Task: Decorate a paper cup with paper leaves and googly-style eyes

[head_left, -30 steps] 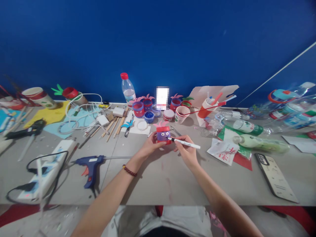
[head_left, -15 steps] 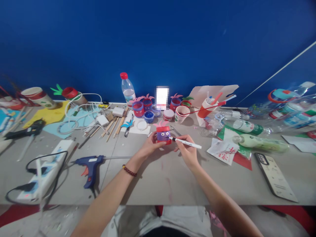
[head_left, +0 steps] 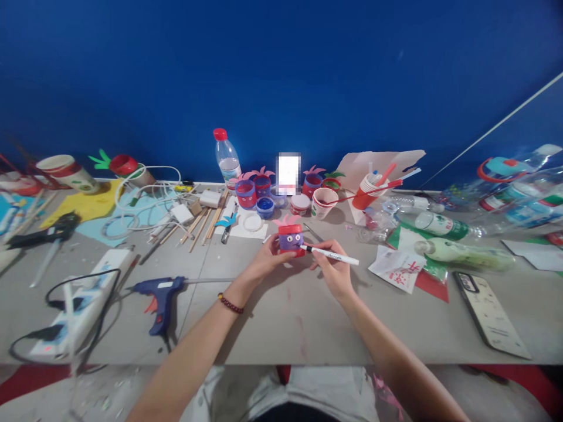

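A small purple and red cup [head_left: 290, 241] with two googly eyes and pink paper leaves on top is at the middle of the grey table [head_left: 272, 328]. My left hand [head_left: 265, 258] wraps round its left side and lower edge. In my right hand [head_left: 333, 264] is a white marker [head_left: 336, 255], held like a pen; its dark tip points left and meets the cup's face just below the eyes. Whether the tip presses on the surface is too small to tell.
Behind stand similar cups [head_left: 246, 194], a blue paint pot [head_left: 265, 206], a paper cup [head_left: 324, 203] and a bottle [head_left: 227, 161]. Left lie a blue glue gun [head_left: 162, 296] and a power strip [head_left: 88, 299]; right, a phone [head_left: 492, 313] and plastic bottles [head_left: 442, 225].
The marker tip and the cup have shifted very slightly to the left. Both hands keep their hold.
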The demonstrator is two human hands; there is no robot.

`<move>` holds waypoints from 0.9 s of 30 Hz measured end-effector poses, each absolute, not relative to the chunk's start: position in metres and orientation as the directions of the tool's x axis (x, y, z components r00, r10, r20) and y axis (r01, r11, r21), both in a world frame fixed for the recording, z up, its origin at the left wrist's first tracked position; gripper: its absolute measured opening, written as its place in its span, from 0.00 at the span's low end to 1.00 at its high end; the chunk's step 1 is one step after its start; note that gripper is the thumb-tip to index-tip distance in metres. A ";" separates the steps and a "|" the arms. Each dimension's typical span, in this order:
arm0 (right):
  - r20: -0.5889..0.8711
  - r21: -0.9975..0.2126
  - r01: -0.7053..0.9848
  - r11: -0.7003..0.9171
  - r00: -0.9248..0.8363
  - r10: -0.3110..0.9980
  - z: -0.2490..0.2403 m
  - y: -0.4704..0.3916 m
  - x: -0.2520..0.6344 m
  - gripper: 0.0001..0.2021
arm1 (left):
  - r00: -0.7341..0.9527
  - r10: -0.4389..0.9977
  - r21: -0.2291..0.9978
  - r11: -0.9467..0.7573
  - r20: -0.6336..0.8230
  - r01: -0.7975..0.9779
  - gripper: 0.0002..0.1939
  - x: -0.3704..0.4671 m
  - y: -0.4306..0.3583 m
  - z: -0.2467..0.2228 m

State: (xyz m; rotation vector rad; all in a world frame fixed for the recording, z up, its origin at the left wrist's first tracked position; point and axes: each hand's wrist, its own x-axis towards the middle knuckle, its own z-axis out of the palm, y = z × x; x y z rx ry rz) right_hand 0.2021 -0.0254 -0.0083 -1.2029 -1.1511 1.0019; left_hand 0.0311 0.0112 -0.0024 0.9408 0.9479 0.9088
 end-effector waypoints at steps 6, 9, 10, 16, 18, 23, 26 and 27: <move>0.116 -0.993 0.027 0.113 0.148 0.982 -0.008 -0.026 0.202 0.15 | 0.285 0.929 0.933 0.300 -0.237 -0.199 0.31 0.032 0.011 -0.002; 0.111 -0.994 0.034 0.107 0.149 0.983 -0.006 -0.026 0.202 0.16 | 0.304 0.926 0.928 0.299 -0.225 -0.224 0.30 0.032 0.012 -0.004; 0.108 -0.994 0.032 0.104 0.149 0.983 -0.005 -0.026 0.202 0.16 | 0.308 0.924 0.926 0.301 -0.226 -0.226 0.30 0.031 0.012 -0.004; 0.107 -0.994 -0.005 0.109 0.147 0.983 -0.007 -0.025 0.202 0.15 | 0.320 0.915 0.929 0.317 -0.246 -0.190 0.32 0.031 0.012 -0.005; 0.118 -0.992 -0.014 0.122 0.156 0.981 -0.008 -0.025 0.202 0.14 | 0.328 0.914 0.932 0.312 -0.240 -0.187 0.32 0.031 0.011 -0.004; 0.151 -0.988 -0.001 0.155 0.220 0.964 -0.009 -0.025 0.203 0.14 | 0.334 0.915 0.928 0.307 -0.227 -0.211 0.32 0.031 0.011 -0.004; 0.172 -0.985 0.017 0.173 0.244 0.954 -0.009 -0.025 0.204 0.13 | 0.332 0.914 0.925 0.315 -0.234 -0.215 0.32 0.031 0.011 -0.004; 0.176 -0.984 0.021 0.177 0.249 0.952 -0.010 -0.025 0.204 0.13 | 0.329 0.914 0.923 0.318 -0.237 -0.216 0.32 0.031 0.011 -0.004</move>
